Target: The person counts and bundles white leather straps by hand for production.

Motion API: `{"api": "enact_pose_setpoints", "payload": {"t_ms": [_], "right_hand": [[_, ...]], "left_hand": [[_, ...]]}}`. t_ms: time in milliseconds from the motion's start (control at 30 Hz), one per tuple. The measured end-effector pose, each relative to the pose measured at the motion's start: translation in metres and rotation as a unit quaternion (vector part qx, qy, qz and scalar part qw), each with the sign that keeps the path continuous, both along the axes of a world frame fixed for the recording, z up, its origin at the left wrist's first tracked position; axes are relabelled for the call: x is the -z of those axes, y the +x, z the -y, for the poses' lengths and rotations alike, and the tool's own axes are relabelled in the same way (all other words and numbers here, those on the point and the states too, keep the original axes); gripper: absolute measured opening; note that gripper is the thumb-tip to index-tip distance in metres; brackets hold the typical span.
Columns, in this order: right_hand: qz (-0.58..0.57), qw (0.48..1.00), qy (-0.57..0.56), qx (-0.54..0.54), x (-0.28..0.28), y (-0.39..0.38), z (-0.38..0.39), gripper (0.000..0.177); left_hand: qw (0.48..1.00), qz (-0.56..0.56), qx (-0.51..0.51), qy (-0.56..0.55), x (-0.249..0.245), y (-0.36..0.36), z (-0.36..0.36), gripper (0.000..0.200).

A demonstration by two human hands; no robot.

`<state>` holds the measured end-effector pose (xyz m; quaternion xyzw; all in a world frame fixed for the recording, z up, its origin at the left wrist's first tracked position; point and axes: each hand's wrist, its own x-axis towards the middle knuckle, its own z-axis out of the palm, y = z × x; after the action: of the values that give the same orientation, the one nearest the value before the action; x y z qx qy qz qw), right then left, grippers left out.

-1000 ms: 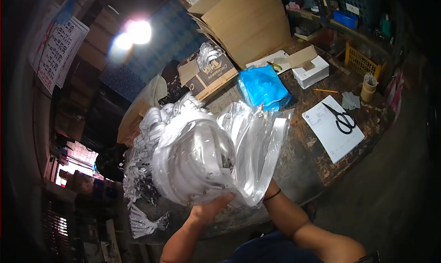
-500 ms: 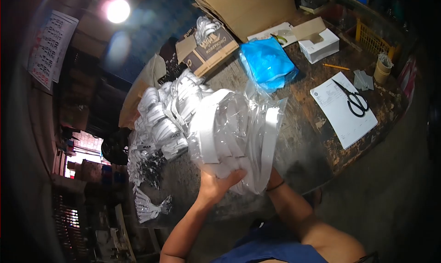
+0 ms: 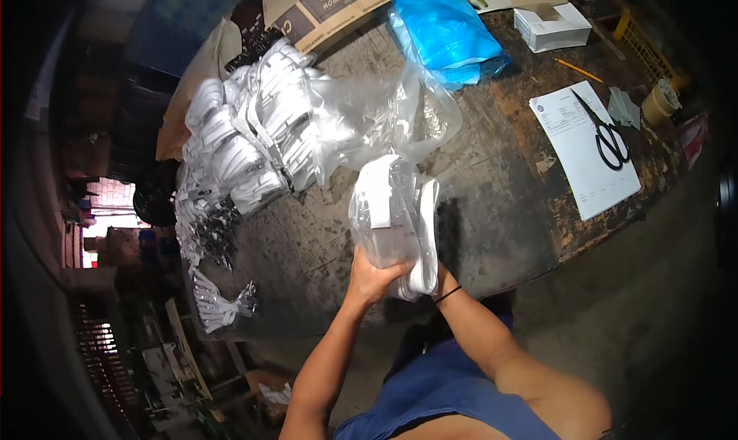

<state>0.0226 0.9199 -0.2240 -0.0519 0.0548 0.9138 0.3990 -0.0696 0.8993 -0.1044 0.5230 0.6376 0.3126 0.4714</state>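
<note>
A clear plastic bag of folded white straps (image 3: 384, 198) is held upright in front of me, close to the table's near edge. My left hand (image 3: 374, 277) is closed round its lower left side, with the thumb across the front. On the other side, my right hand (image 3: 446, 281) supports the bag's lower right; its fingers are hidden behind the straps. Just beyond lies a loose clear plastic bag (image 3: 373, 121), spread flat and wrinkled. A large heap of bundled white straps (image 3: 246, 144) lies to the left of it.
A blue plastic package (image 3: 446, 36), a printed cardboard box (image 3: 330, 13) and a white carton (image 3: 550, 28) stand at the back. Black scissors (image 3: 611, 144) rest on a paper sheet (image 3: 588, 182), near a pencil (image 3: 578, 70). A small strap bundle (image 3: 219, 301) lies front left.
Both hands have lowered the bag of straps toward the table's near edge, and it looks smaller and narrower. The loose clear bag beyond it now shows more fully. The view has tilted down.
</note>
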Motion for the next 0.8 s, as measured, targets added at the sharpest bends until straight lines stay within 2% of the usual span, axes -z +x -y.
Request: {"api": "enact_pose_setpoints", "payload": {"t_ms": [33,133,300,367,433,567,633,767,800], "right_hand": [[0.010,1.000,0.003,-0.005,0.004,-0.002,0.001,0.056],[0.044,0.999,0.013,-0.020,0.017,-0.003,-0.002,0.056],[0.131,0.990,0.007,-0.052,-0.009,0.003,-0.013,0.050],[0.174,0.984,0.023,-0.034,0.011,-0.002,-0.012,0.053],[0.355,0.931,0.002,-0.083,0.027,0.003,-0.010,0.065],[0.407,0.913,-0.021,-0.023,0.009,-0.005,-0.005,0.078],[0.504,0.862,-0.055,0.023,0.009,-0.011,-0.006,0.080],[0.448,0.893,-0.016,0.029,0.017,-0.004,-0.007,0.076],[0.447,0.894,0.011,0.008,0.018,0.000,-0.010,0.069]], "left_hand": [[0.998,0.053,-0.028,-0.009,0.005,-0.002,0.002,0.051],[0.991,0.101,-0.060,-0.069,0.016,-0.014,0.009,0.052],[0.972,0.179,-0.106,-0.111,0.024,-0.018,0.017,0.054],[0.967,0.201,-0.112,-0.114,0.029,-0.022,0.019,0.052],[0.959,0.227,-0.129,-0.111,0.037,-0.026,0.021,0.053],[0.948,0.255,-0.147,-0.125,0.039,-0.035,0.022,0.053],[0.947,0.259,-0.145,-0.124,0.037,-0.037,0.020,0.052],[0.947,0.257,-0.149,-0.120,0.044,-0.039,0.021,0.051],[0.947,0.256,-0.152,-0.118,0.046,-0.040,0.022,0.051]]}}
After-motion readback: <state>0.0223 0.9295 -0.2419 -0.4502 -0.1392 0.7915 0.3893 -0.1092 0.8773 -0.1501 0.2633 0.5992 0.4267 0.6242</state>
